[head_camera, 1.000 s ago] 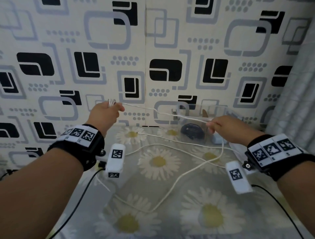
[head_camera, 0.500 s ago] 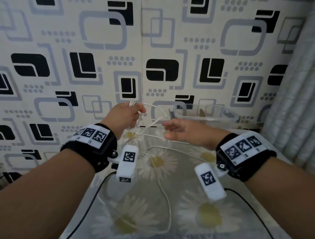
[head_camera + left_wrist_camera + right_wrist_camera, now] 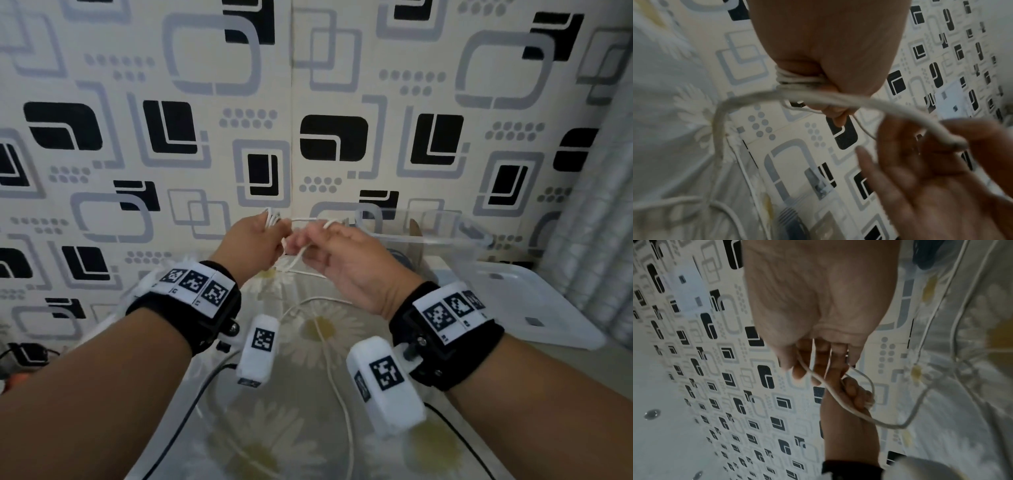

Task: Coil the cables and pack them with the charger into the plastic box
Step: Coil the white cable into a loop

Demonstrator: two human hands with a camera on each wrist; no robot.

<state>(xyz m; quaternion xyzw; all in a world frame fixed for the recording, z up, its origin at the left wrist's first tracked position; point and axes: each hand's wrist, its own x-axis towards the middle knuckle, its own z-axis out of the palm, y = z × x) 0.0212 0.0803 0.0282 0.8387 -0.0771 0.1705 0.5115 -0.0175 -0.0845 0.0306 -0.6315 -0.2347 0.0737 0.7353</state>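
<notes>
My left hand [image 3: 265, 236] is raised over the far side of the table and grips several loops of the white cable [image 3: 272, 217]; in the left wrist view the loops [image 3: 797, 79] lie bunched in its fist. Just to its right, my right hand [image 3: 310, 241] pinches a strand of the same cable [image 3: 859, 104] between thumb and fingertip, with its other fingers [image 3: 865, 155] spread. The loose rest of the cable [image 3: 329, 359] trails down over the daisy-print tablecloth. The clear plastic box [image 3: 445, 236] stands behind my right hand against the wall.
A white lid [image 3: 534, 301] lies flat at the right of the table. A dark rounded item [image 3: 925, 259] sits near the box, mostly hidden. Patterned wall close behind; a curtain [image 3: 603, 222] hangs at the right. Black wrist-camera leads [image 3: 191, 418] run over the near table.
My right hand has travelled left from near the box to meet the left hand, bringing the cable strand with it. The slack on the table has shortened and shifted left.
</notes>
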